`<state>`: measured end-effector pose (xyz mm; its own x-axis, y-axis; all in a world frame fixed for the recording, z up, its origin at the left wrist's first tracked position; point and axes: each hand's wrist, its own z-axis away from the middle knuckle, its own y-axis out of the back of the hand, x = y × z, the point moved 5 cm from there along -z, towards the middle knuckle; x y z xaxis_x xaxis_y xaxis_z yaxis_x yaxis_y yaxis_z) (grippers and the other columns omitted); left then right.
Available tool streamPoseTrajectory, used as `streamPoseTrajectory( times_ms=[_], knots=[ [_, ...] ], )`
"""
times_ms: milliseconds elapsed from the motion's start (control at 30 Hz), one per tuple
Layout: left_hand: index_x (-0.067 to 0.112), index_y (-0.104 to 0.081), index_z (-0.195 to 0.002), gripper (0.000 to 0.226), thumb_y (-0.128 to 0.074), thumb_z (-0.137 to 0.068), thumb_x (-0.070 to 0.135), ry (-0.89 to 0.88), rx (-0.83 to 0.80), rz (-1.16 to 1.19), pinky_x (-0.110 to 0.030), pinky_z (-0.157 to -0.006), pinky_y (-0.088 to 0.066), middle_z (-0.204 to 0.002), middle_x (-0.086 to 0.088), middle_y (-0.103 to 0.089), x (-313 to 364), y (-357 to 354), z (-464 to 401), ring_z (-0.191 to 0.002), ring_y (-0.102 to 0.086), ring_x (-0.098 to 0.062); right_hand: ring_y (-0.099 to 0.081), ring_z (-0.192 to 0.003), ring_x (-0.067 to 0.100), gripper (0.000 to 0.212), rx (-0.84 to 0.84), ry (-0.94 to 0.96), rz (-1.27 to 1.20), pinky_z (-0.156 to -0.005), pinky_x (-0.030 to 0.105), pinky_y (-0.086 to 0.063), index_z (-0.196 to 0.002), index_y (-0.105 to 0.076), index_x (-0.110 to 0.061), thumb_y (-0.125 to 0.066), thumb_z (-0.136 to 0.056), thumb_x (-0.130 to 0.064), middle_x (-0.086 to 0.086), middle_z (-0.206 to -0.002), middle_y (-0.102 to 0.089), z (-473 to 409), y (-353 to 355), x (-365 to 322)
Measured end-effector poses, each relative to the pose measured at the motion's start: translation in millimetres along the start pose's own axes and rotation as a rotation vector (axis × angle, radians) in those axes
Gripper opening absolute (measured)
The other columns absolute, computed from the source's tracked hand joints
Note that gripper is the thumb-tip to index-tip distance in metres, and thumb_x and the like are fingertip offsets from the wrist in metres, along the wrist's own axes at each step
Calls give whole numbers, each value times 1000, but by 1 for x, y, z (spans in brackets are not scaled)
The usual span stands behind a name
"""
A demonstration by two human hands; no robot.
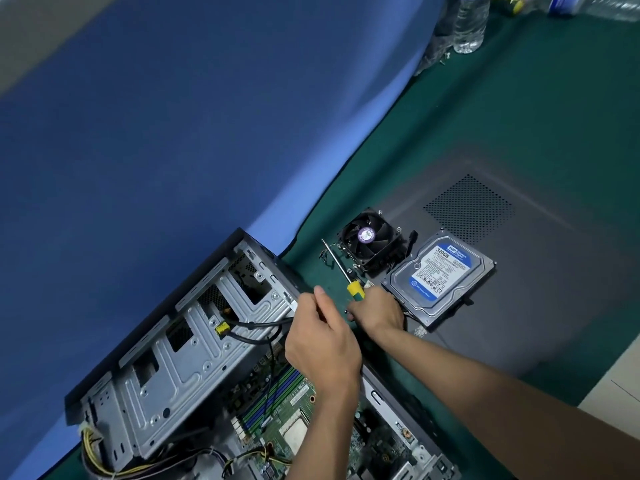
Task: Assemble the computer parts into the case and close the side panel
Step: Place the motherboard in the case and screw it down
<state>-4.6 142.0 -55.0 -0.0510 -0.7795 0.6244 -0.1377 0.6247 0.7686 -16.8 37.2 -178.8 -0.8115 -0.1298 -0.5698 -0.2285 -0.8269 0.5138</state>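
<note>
Reaching in from the lower right of the frame, two bare forearms cross above an open computer case (194,344) that lies on its side on a green counter (519,109). At the bottom centre of the frame, inside the case, a green motherboard (294,420) shows, with blue and green memory slots and yellow and black cables (104,469) bundled at the lower left. A grey metal drive cage (180,368) fills the left part of the case, and a black cable with a yellow connector (221,329) runs across it.

The left hand (322,344) hovers at the case's upper edge with its fingers curled; something thin seems pinched at its fingertips, but I cannot tell what. The right hand (375,311) sits just beyond it on the counter side, fingers wrapped round the yellow and green handle of a screwdriver (341,268), whose shaft points up and to the left.

Just beyond the hands, in the centre of the frame, a black cooler fan (370,239) lies beside a hard drive (440,275) with a blue and white label. Both rest at the edge of a dark grey side panel (540,289) with a perforated vent, laid flat on the counter. Clear plastic bottles (471,22) stand at the top right. A blue backdrop (173,133) fills the upper left.
</note>
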Motion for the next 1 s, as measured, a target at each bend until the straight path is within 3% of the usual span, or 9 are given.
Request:
streamPoseTrajectory(
  times_ms=[100, 167, 233, 400, 533, 600, 767, 900, 1000],
  knots=[
    [25, -25, -59, 43, -42, -98, 33, -16, 8, -10, -30, -48, -20, -46, 7, -34, 1, 1, 0, -44, -32, -6, -62, -65, 22, 13, -60, -33, -159, -60, 28, -45, -75, -71, -12, -67, -79, -24, 2, -68, -68, 11, 7, 2],
    [26, -26, -59, 42, -39, -99, 35, -27, 19, -1, -28, -47, -19, -47, 7, -35, 2, 3, 1, -45, -32, -7, -54, -43, 15, 15, -109, -44, -302, -51, 26, -44, -67, -67, -12, -68, -79, -20, -1, -52, -63, 22, 15, 0],
    [24, -31, -60, 41, -35, -98, 38, -12, 24, 12, -28, -47, -18, -49, 8, -38, 2, 5, 1, -46, -33, -9, -46, -31, 12, 16, -171, -38, -470, -41, 20, -39, -68, -62, -10, -67, -82, -15, -3, -50, -63, 35, 27, -6],
    [19, -45, -68, 37, -34, -98, 37, -58, -28, -17, -31, -52, -19, -60, 5, -49, 6, 12, 8, -54, -42, -16, -40, -30, 10, 10, -330, -4, -744, -36, 17, -35, -81, -57, -2, -62, -88, -6, 4, -61, -70, 69, 72, -33],
    [24, -60, -91, 18, -44, -98, 27, -228, -186, 127, -21, -59, -30, -83, 16, -56, 19, 24, 5, -71, -50, -1, -41, -33, 9, 9, -399, 36, -779, -38, 18, -38, -81, -59, -3, -66, -86, -6, 5, -64, -71, 94, 92, -54],
    [30, -61, -89, 18, -47, -97, 23, -255, -215, 281, -15, -63, -36, -84, 17, -59, 29, 40, 0, -76, -53, 2, -42, -34, 8, 8, -427, 31, -805, -38, 18, -39, -81, -61, -4, -65, -87, -7, 4, -62, -70, 106, 92, -64],
    [36, -66, -84, 22, -56, -93, 19, -225, -307, 512, -39, -74, -53, -84, 9, -67, 40, 81, -12, -78, -63, -12, -45, -33, 5, 19, -569, -58, -998, -37, 15, -40, -71, -58, -9, -60, -90, -8, -3, -47, -56, 136, 80, -88],
    [30, -68, -90, 11, -60, -90, 23, -168, -267, 500, -43, -79, -53, -88, 8, -70, 31, 102, -22, -83, -65, -11, -46, -33, 6, 22, -617, -70, -1013, -36, 16, -41, -69, -56, -10, -63, -90, -11, -3, -47, -53, 157, 69, -106],
    [31, -71, -83, 16, -60, -90, 21, -131, -205, 518, -41, -76, -54, -82, 8, -71, 23, 116, -26, -80, -66, -8, -47, -34, 7, 21, -638, -81, -998, -36, 16, -42, -70, -55, -10, -62, -91, -12, -3, -46, -50, 171, 56, -117]
  ],
)
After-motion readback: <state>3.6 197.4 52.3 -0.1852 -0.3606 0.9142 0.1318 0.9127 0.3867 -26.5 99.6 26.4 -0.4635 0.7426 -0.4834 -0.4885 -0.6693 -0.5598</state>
